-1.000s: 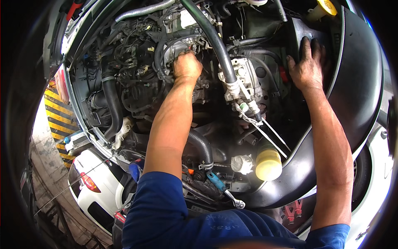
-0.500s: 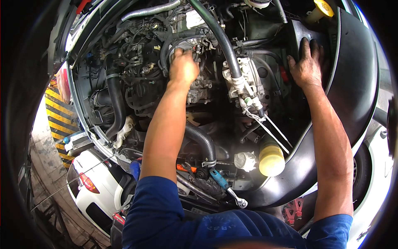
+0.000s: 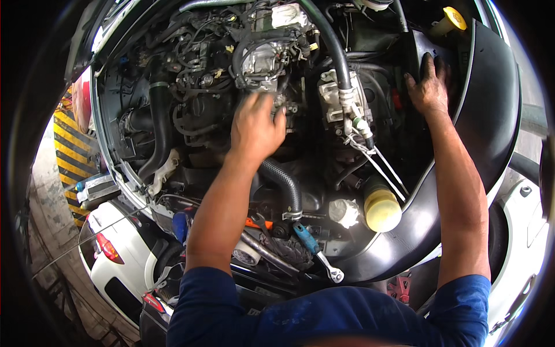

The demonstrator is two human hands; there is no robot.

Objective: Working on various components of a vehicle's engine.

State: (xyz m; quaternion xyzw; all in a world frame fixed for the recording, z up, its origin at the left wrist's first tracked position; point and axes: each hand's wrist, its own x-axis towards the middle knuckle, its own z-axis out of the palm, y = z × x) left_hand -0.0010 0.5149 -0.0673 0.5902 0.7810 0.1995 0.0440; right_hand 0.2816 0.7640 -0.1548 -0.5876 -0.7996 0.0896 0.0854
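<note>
Work, apparently part done: metal unit (image 3: 342, 103) bound with white cord (image 3: 387, 173), seemingly set aside; remainder could not be told. Engine (image 3: 201, 107): sat in the bay, grimy black, silvery metal exposed at middle. Left hand (image 3: 257, 130): over the engine's front, grip loosely wide, nothing seen in it. Right hand (image 3: 430, 92): grip spread at grey side panel (image 3: 425, 44), apparently bracing

Dark blue shirt (image 3: 347, 315), short sleeves (image 3: 211, 292), faint pale print (image 3: 284, 319); bare forearms (image 3: 457, 168), bare hands (image 3: 256, 130)

left hand (image 3: 257, 130) | drawn back from silver engine part (image 3: 263, 62) | fingers (image 3: 264, 106) less curled
</note>
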